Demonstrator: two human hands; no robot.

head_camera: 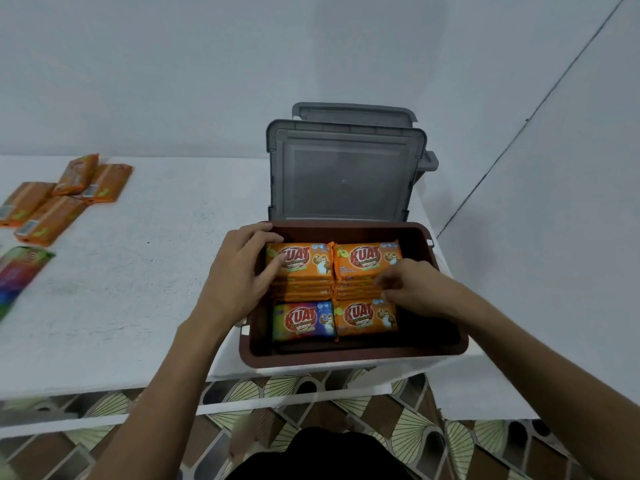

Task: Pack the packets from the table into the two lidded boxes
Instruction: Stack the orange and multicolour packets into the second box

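In the brown box (346, 356), 2 hands (239, 271) (419, 289) touch glossy rectangular packets (367, 259).

Likely a home: patterned floor tiles (398, 441), plain walls (173, 64), white table (138, 289).

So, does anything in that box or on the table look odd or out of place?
Only a colour mismatch: one rainbow packet sits in the near left corner of the brown box among orange packets. It lies flat and neat. Nothing looks torn or spilled, though the loose packets on the table overlap untidily.
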